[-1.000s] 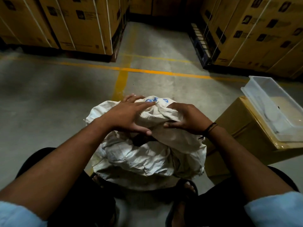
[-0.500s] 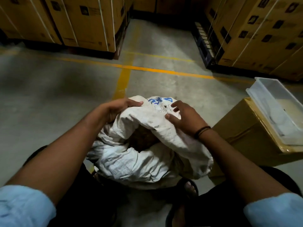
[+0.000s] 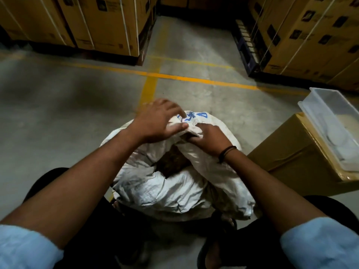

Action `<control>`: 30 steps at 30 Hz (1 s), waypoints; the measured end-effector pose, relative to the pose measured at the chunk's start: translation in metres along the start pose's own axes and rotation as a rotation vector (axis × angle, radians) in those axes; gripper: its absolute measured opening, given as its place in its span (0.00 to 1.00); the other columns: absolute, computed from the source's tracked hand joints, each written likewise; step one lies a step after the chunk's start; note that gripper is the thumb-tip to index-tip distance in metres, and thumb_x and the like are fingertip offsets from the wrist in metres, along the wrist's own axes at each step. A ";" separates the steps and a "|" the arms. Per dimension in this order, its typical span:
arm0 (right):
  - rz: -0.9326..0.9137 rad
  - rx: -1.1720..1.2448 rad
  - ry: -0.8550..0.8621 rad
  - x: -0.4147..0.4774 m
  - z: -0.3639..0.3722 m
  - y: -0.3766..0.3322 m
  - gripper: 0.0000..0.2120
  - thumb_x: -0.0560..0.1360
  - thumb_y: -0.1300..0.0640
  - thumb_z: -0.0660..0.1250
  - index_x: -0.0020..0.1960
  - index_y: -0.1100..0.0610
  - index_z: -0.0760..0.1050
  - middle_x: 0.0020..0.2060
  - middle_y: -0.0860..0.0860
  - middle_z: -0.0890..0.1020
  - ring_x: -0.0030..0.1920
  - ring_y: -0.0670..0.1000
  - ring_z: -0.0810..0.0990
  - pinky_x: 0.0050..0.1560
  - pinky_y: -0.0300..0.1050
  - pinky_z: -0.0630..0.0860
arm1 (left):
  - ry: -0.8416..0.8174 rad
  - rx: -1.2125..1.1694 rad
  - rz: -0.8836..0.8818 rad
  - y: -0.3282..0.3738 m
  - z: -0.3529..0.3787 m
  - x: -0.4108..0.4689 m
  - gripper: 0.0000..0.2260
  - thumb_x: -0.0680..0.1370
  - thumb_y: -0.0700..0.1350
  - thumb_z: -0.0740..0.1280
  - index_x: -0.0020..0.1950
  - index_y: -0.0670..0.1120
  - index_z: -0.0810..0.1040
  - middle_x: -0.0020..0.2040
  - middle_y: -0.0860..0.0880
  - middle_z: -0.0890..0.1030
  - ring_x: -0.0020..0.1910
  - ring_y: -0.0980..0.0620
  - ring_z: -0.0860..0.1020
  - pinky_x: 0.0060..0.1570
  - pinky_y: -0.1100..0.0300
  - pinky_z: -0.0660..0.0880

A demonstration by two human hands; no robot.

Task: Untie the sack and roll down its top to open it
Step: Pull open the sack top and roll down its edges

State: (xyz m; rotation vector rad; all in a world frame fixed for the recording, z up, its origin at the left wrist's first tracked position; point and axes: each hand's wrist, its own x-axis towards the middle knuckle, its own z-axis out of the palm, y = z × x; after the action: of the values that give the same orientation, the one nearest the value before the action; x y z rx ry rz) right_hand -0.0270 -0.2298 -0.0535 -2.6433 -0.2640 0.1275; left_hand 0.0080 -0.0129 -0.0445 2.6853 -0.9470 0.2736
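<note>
A white woven sack (image 3: 167, 191) with blue print stands on the floor between my knees. Its mouth gapes, and dark brown contents (image 3: 172, 162) show inside. My left hand (image 3: 157, 121) lies over the far rim, thumb and fingers pinching the cloth by the blue print. My right hand (image 3: 209, 138), a black band on its wrist, grips the same folded rim just to the right. The two hands almost touch. No tie or string is visible.
A brown carton (image 3: 295, 158) stands close on the right with a clear plastic tub (image 3: 330, 129) on top. Strapped cartons on pallets (image 3: 101, 26) line the back left and back right (image 3: 303, 39). Yellow lines (image 3: 151, 82) cross the concrete floor.
My left hand has moved from the sack's left side onto the far rim, beside my right hand. The sack's opening shows more of the brown contents.
</note>
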 end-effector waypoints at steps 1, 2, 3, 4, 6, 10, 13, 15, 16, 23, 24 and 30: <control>-0.009 0.048 -0.012 0.003 -0.005 0.001 0.25 0.70 0.35 0.69 0.46 0.58 0.78 0.45 0.55 0.84 0.42 0.53 0.78 0.41 0.45 0.68 | -0.047 0.002 0.049 0.005 0.000 -0.001 0.25 0.78 0.70 0.52 0.65 0.57 0.75 0.61 0.50 0.80 0.61 0.46 0.76 0.59 0.47 0.73; -0.018 0.108 -0.031 0.005 -0.010 0.002 0.28 0.66 0.32 0.69 0.44 0.59 0.79 0.41 0.55 0.84 0.39 0.50 0.76 0.39 0.44 0.67 | -0.093 -0.019 0.043 0.013 -0.002 -0.003 0.26 0.79 0.71 0.51 0.67 0.57 0.73 0.60 0.49 0.81 0.59 0.45 0.78 0.57 0.48 0.75; -0.029 0.171 -0.040 0.006 -0.014 0.002 0.31 0.63 0.30 0.67 0.44 0.59 0.80 0.39 0.54 0.84 0.38 0.48 0.76 0.38 0.43 0.68 | -0.119 -0.070 0.011 0.017 0.002 -0.004 0.27 0.78 0.71 0.50 0.69 0.58 0.70 0.61 0.48 0.81 0.59 0.45 0.79 0.55 0.47 0.75; -0.046 0.246 -0.043 0.006 -0.017 0.001 0.32 0.62 0.30 0.66 0.46 0.58 0.81 0.39 0.52 0.83 0.38 0.45 0.75 0.39 0.41 0.69 | -0.135 -0.147 -0.031 0.019 0.005 -0.004 0.27 0.78 0.71 0.49 0.70 0.59 0.68 0.62 0.48 0.81 0.59 0.45 0.79 0.55 0.47 0.76; -0.049 0.421 -0.023 0.005 -0.015 0.001 0.28 0.67 0.35 0.70 0.52 0.57 0.81 0.45 0.48 0.83 0.43 0.40 0.77 0.43 0.35 0.70 | -0.150 -0.370 -0.152 0.019 0.009 -0.003 0.26 0.77 0.73 0.50 0.68 0.61 0.68 0.59 0.49 0.82 0.56 0.47 0.80 0.56 0.46 0.76; -0.082 0.188 0.106 -0.002 -0.006 -0.011 0.36 0.72 0.38 0.72 0.73 0.54 0.66 0.61 0.48 0.75 0.56 0.48 0.78 0.54 0.31 0.72 | -0.191 -0.838 -0.404 0.009 0.005 -0.001 0.28 0.78 0.70 0.58 0.64 0.50 0.79 0.59 0.49 0.83 0.61 0.50 0.80 0.66 0.45 0.73; -0.297 -0.282 0.416 -0.015 0.002 -0.024 0.46 0.73 0.30 0.63 0.79 0.57 0.56 0.71 0.58 0.67 0.59 0.60 0.77 0.49 0.54 0.77 | -0.336 -1.194 -0.597 0.005 -0.001 0.000 0.20 0.84 0.56 0.59 0.61 0.42 0.81 0.54 0.46 0.86 0.55 0.50 0.84 0.59 0.55 0.79; -0.346 -0.396 0.529 -0.028 0.014 -0.037 0.45 0.73 0.30 0.61 0.80 0.58 0.56 0.75 0.61 0.63 0.61 0.63 0.74 0.50 0.57 0.73 | -0.360 -1.239 -0.663 -0.002 0.000 0.005 0.13 0.86 0.48 0.57 0.54 0.45 0.80 0.41 0.55 0.87 0.40 0.62 0.84 0.42 0.69 0.79; -0.318 -0.441 0.510 -0.034 0.023 -0.041 0.46 0.73 0.30 0.60 0.80 0.57 0.54 0.77 0.61 0.61 0.62 0.63 0.73 0.54 0.60 0.71 | -0.347 -1.261 -0.691 -0.004 -0.001 0.007 0.11 0.86 0.45 0.57 0.54 0.46 0.79 0.39 0.58 0.86 0.36 0.66 0.82 0.39 0.72 0.77; -0.376 -0.432 0.085 -0.005 0.042 0.005 0.40 0.75 0.49 0.64 0.80 0.53 0.47 0.61 0.58 0.75 0.41 0.65 0.80 0.32 0.56 0.78 | -0.326 -0.821 -0.717 -0.026 -0.009 0.005 0.16 0.82 0.57 0.63 0.58 0.45 0.80 0.51 0.43 0.86 0.38 0.52 0.81 0.37 0.61 0.76; -0.373 -0.371 0.029 0.000 0.034 0.013 0.40 0.74 0.48 0.63 0.81 0.52 0.48 0.63 0.57 0.75 0.47 0.65 0.81 0.38 0.57 0.79 | -0.310 -0.540 -0.653 -0.030 -0.007 0.003 0.18 0.81 0.60 0.64 0.60 0.47 0.78 0.51 0.43 0.84 0.42 0.49 0.80 0.41 0.58 0.74; -0.208 0.346 -0.114 0.016 0.007 0.027 0.33 0.74 0.57 0.71 0.76 0.57 0.64 0.71 0.51 0.72 0.69 0.45 0.70 0.71 0.41 0.66 | 0.222 -0.020 0.097 0.005 0.000 0.002 0.18 0.81 0.60 0.61 0.61 0.50 0.79 0.57 0.48 0.82 0.56 0.43 0.79 0.56 0.50 0.73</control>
State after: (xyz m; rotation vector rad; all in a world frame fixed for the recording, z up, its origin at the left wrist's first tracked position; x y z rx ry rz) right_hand -0.0079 -0.2464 -0.0734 -2.2543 -0.5050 0.2327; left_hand 0.0062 -0.0180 -0.0424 2.5289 -1.0055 0.5665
